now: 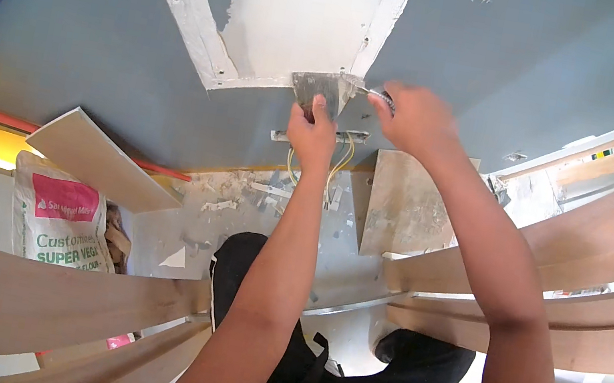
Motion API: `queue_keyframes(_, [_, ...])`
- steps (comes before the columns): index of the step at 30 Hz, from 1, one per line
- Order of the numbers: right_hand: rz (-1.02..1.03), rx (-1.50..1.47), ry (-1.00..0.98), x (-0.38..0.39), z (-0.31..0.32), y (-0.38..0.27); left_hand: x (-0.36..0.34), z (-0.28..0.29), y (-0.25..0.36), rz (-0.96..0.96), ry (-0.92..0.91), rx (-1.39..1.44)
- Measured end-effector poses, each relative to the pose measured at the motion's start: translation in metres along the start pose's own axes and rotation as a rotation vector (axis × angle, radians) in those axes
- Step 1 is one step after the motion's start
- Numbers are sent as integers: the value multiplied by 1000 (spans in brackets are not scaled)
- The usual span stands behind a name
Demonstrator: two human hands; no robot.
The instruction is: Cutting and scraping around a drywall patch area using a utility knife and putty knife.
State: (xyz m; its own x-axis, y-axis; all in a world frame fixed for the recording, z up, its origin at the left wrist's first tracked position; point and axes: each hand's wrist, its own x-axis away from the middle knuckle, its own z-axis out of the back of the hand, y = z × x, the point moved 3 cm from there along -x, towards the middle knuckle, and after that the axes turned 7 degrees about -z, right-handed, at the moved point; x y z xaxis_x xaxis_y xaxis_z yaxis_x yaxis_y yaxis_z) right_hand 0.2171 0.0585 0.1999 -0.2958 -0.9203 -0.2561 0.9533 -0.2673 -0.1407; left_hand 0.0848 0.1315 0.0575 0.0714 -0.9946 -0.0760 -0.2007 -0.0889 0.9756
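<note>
Both hands are up at the grey wall [90, 33], along the lower edge of the white plastered patch [296, 11]. The left hand [312, 134] is closed around a wide putty knife [322, 89] whose blade lies flat against the patch's bottom edge. The right hand [415, 119], just beside it, is wrapped around what looks like a second, narrower tool [378, 96], mostly hidden by the fingers.

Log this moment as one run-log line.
left hand: pressing putty knife blade | right hand: gripping its handle | surface: grey wall, white patch
</note>
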Motion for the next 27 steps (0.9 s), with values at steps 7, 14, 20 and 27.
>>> queue_keyframes(7, [-64,83,-89,21,23,-50,-8,8,-1,-72,76,40])
queue_keyframes(14, [-9,-29,-95,3,10,-58,1,0,7,-145,23,18])
queue_keyframes(20, [74,-7,-107,-7,-9,-46,-5,3,-5,-105,20,110])
queue_keyframes(27, [112,20,-62,-6,-19,-40,-6,7,-5,-73,-23,16])
